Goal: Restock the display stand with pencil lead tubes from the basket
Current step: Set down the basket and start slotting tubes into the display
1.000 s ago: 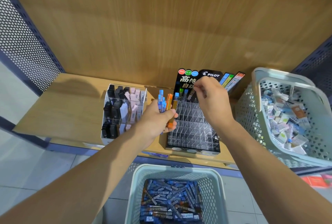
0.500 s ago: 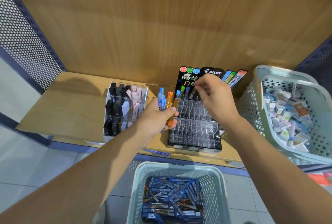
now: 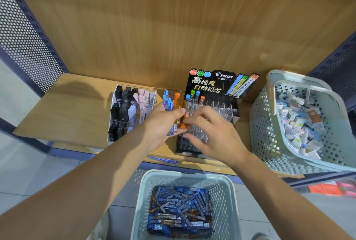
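Observation:
The black Pilot display stand (image 3: pixel 209 84) stands on the wooden shelf, its clear grid of slots mostly bare. Three tubes (image 3: pixel 193 96) with blue, green and orange caps stand in the left of its back row. My left hand (image 3: pixel 160 124) grips a bundle of blue and orange lead tubes (image 3: pixel 170 103) just left of the stand. My right hand (image 3: pixel 213 134) hovers over the grid's front, fingers loosely curved, tips by the bundle's orange tube, nothing visibly held. A pale green basket (image 3: pixel 185 174) below the shelf holds several blue tubes (image 3: pixel 179 212).
A clear acrylic box (image 3: pixel 133 95) of black and pink items sits left of the stand. A large perforated basket (image 3: pixel 267 124) of small boxes stands at the right. One loose tube (image 3: pixel 163 160) lies at the shelf's front edge. Perforated metal panels flank the shelf.
My right hand has come back from the stand's back row to the bundle in my left hand. An orange-capped tube now stands in that back row. My left hand has barely moved.

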